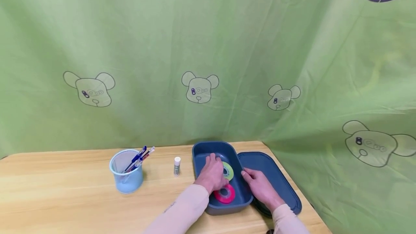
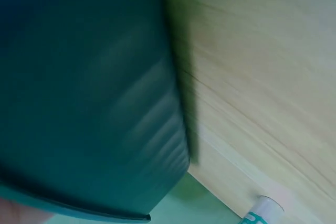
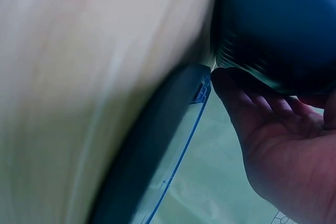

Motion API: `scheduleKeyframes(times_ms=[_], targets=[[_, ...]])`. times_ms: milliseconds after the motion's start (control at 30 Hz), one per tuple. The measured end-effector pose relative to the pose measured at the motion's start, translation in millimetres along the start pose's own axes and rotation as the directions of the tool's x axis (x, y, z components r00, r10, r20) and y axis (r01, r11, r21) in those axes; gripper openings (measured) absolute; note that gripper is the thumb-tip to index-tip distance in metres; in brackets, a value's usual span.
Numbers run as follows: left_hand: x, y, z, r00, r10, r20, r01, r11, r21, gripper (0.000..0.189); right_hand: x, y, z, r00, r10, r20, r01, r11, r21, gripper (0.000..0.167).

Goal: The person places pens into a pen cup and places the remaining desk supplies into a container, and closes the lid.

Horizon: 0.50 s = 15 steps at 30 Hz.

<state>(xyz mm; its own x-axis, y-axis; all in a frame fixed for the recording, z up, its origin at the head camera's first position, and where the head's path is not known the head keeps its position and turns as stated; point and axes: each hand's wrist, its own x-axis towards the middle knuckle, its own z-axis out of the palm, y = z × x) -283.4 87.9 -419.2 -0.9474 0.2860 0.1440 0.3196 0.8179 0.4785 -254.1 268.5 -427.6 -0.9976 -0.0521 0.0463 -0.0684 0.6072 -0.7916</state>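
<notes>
A dark blue open box point(image 1: 243, 190) stands on the table and holds a pink ring-shaped roll point(image 1: 230, 197) and a yellow-green one point(image 1: 229, 171). My left hand point(image 1: 212, 174) reaches down inside the box, left of the two rolls, its thumb close to the pink one. Whether its fingers hold anything is hidden. With the thumb over the right rim and the fingers against the outside wall, my right hand point(image 1: 261, 187) grips the box; the right wrist view shows those fingers point(image 3: 252, 103) below the box wall.
A dark blue lid point(image 1: 276, 176) lies right of the box, near the table's right edge. Left of it stand a white-capped glue stick point(image 1: 177, 166) and a light blue cup point(image 1: 128, 181) with several pens point(image 1: 138, 160). A green curtain point(image 1: 149, 46) hangs behind the table point(image 1: 65, 190).
</notes>
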Motion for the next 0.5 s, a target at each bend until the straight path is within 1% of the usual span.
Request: scheduleKeyframes(times_ms=[133, 267, 333, 500], targets=[[0.8, 0.2, 1.5, 1.000, 0.001, -0.006, -0.001, 1.000, -0.022, 0.074, -0.2, 1.3, 0.6, 1.000, 0.008, -0.007, -0.008, 1.000, 0.002, 0.040], [0.5, -1.8, -1.0, 1.000, -0.006, -0.001, 0.006, 0.997, -0.079, 0.079, 0.7, 2.0, 0.8, 1.000, 0.011, -0.006, -0.011, 1.000, 0.005, 0.040], [-0.3, -3.6, -3.4, 1.000, -0.007, 0.000, 0.006, 0.993, -0.117, 0.078, 0.7, 1.5, 0.8, 1.000, 0.011, -0.006, -0.011, 1.000, 0.007, 0.040], [-2.6, -7.5, -12.0, 1.000, 0.022, -0.001, -0.022, 0.984, -0.178, 0.068, -0.9, -0.9, -0.2, 1.000, 0.016, -0.006, -0.016, 1.000, 0.008, 0.039]])
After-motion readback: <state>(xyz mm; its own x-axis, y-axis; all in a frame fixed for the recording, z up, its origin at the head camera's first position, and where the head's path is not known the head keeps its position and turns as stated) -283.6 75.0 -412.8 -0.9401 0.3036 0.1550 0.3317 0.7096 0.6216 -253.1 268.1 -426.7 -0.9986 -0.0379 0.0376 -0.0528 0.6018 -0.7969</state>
